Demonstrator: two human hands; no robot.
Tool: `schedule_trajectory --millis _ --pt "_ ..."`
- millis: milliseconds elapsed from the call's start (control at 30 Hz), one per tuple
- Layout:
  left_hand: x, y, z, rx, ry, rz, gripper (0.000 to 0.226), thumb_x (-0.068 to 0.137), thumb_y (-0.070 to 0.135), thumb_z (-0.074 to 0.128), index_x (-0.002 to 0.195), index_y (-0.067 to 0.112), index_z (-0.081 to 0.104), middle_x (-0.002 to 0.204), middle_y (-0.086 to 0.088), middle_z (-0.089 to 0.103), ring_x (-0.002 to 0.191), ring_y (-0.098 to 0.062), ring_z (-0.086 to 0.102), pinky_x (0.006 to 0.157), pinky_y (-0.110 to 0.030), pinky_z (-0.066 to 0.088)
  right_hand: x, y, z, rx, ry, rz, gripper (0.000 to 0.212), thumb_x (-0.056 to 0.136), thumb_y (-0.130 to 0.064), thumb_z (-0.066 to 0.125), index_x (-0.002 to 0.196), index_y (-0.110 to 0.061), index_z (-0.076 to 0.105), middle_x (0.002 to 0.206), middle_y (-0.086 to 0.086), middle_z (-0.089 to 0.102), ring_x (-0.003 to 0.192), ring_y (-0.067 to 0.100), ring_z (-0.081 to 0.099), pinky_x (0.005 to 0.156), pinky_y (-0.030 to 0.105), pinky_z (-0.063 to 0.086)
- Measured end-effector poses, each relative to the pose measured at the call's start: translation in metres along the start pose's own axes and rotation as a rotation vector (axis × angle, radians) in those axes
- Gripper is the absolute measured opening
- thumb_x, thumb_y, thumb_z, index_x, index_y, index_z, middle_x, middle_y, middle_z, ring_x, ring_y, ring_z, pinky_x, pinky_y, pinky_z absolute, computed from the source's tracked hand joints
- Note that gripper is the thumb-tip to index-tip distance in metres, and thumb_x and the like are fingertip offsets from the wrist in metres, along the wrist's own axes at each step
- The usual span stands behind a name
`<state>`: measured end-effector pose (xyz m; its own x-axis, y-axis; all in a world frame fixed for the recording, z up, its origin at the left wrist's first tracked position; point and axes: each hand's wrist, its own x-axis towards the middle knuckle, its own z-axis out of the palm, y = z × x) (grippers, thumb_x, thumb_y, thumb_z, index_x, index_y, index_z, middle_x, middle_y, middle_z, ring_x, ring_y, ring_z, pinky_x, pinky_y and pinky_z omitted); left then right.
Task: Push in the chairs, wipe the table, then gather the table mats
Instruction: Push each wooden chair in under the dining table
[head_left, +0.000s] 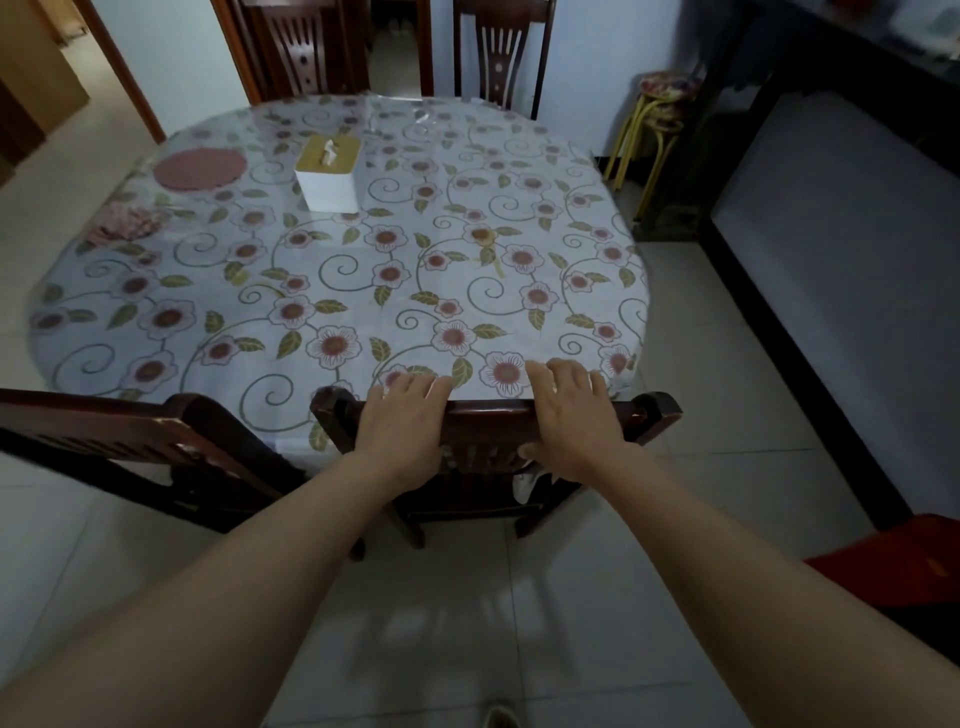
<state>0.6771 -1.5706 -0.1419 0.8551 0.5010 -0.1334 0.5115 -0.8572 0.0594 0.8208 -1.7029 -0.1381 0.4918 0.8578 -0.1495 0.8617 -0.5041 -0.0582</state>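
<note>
Dark wooden chair (493, 415) at floral-clothed table (332, 270), left hand (402, 421) and right hand (574, 415) gripping its top rail

The desk (337, 270) wears a pale grey-blue cloth with pink flowers, olive leaves and dark curling vines. The round mat (201, 167) is dusty red. The tissue box (328, 174) is white with a tan lid. The chairs (493, 415) are dark reddish-brown wood, and the floor tiles (675, 519) are off-white.
</note>
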Motion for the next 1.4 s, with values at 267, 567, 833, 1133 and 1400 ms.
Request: schedule_trajectory --millis 267,567,833,1133,1400 --pt "-0.036 0.005 -0.049 -0.024 -0.088 -0.001 0.089 0.084 0.047 0.059 0.148 0.025 0.001 0.159 -0.001 -0.002 0.145 -0.027 -0.006 0.113 -0.053 0.011 -0.051 -0.016 -0.038 0.0 -0.079 0.026 0.096 0.084 -0.052 0.06 0.15 -0.023 -0.004 0.159 0.011 -0.009 0.145 0.031 -0.011 0.117 0.049 0.001" --pt "-0.038 0.017 -0.069 -0.098 -0.053 0.064 0.084 0.086 0.057 0.048 0.149 0.026 0.001 0.159 -0.001 0.0 0.145 -0.027 -0.004 0.114 -0.051 0.009 -0.078 -0.012 -0.062 0.007 0.008 0.113 0.091 0.086 -0.051 0.058 0.151 -0.02 0.002 0.159 0.01 -0.005 0.146 0.029 -0.008 0.117 0.046 0.001" --pt "-0.002 0.069 -0.081 -0.075 -0.073 0.146 0.078 0.09 0.054 0.041 0.149 0.025 -0.001 0.159 -0.002 0.0 0.145 -0.026 -0.002 0.113 -0.052 0.008 -0.088 0.049 -0.076 0.067 0.046 0.197 0.093 0.085 -0.048 0.062 0.151 -0.021 0.003 0.159 0.009 -0.002 0.146 0.029 -0.003 0.117 0.046 0.004" --pt "0.1 0.198 -0.084 -0.085 -0.071 0.138 0.08 0.09 0.054 0.042 0.149 0.023 -0.002 0.159 -0.003 0.0 0.145 -0.027 0.001 0.113 -0.052 0.011 -0.071 0.198 -0.092 0.103 0.056 0.259 0.09 0.086 -0.042 0.061 0.151 -0.021 0.003 0.159 0.01 -0.002 0.146 0.028 -0.002 0.117 0.045 0.003" --pt "0.195 0.299 -0.108 -0.118 0.003 0.077 0.081 0.088 0.054 0.047 0.149 0.024 0.002 0.158 -0.002 0.006 0.144 -0.026 0.009 0.113 -0.052 0.015 -0.03 0.348 -0.119 0.051 0.074 0.216 0.09 0.086 -0.042 0.062 0.151 -0.021 0.004 0.159 0.01 -0.001 0.146 0.027 0.001 0.117 0.042 0.007"
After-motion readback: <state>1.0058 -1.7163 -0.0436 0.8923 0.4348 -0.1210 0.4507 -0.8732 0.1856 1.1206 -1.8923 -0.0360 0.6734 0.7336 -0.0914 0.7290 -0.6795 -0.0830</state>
